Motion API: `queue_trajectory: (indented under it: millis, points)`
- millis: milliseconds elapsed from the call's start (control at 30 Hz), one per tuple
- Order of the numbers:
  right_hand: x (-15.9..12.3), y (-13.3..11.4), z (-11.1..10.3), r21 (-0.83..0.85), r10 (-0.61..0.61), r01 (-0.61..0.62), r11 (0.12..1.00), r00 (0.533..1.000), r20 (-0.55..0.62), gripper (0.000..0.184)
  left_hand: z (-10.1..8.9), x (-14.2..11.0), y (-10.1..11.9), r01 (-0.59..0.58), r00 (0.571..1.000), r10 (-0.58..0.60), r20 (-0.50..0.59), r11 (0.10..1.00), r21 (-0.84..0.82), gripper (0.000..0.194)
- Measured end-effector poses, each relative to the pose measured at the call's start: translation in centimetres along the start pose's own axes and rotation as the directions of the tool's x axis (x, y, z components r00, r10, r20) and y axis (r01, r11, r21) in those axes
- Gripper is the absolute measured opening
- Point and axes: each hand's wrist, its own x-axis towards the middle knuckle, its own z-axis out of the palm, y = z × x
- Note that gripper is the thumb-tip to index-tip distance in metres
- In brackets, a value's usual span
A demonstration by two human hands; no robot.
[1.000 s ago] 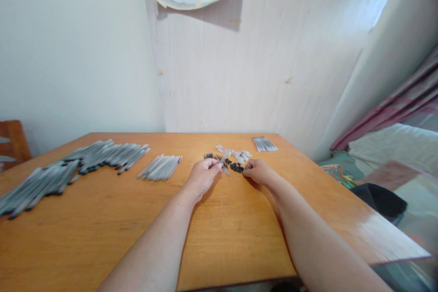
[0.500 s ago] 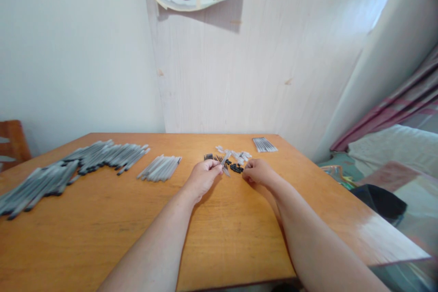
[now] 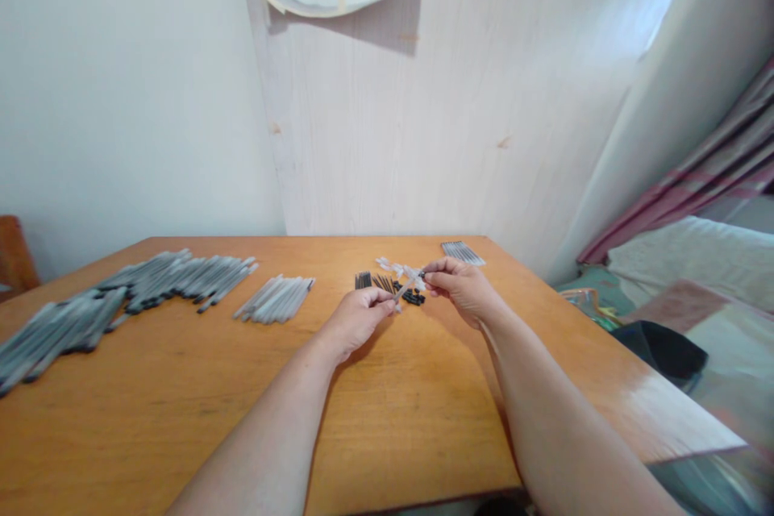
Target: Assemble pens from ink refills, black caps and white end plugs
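Observation:
My left hand (image 3: 358,324) is closed in a pinch on a slim translucent pen barrel (image 3: 405,289), which tilts up to the right. In the fingertips of my right hand (image 3: 463,288) is a small black plug (image 3: 422,275), close to the barrel's upper end; whether the two touch I cannot tell. Just below and behind lie loose black plugs (image 3: 414,298). Thin dark pen refills (image 3: 382,282) lie beyond my left fingers, beside a row of short black pieces (image 3: 362,280). Small clear caps (image 3: 392,266) are scattered behind, partly hidden by my right hand.
Left of my hands lies a bundle of translucent barrels (image 3: 276,299). Large piles of black-ended pens (image 3: 181,278) spread over the left of the wooden table (image 3: 199,411). A neat row of pens (image 3: 463,252) lies at the back right. A black bin (image 3: 659,355) stands beyond the right edge.
My right hand has risen from the black plugs, bringing one up to the barrel in my left hand. The view has shifted slightly to the right.

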Motion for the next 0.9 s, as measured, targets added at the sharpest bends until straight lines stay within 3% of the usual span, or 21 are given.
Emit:
queue_trajectory:
  millis: [267,900]
  points:
    - [-0.02,0.00,0.10,-0.124,-0.056,0.057,0.991,0.998,0.012,0.020,0.11,-0.15,0.16,0.013,1.000,-0.013,0.006,1.000,0.026,0.026]
    - [-0.12,0.07,0.32,-0.174,-0.060,0.068,0.982,0.997,0.051,0.017,0.19,-0.25,0.17,0.029,1.000,-0.029,0.004,0.998,0.057,0.027]
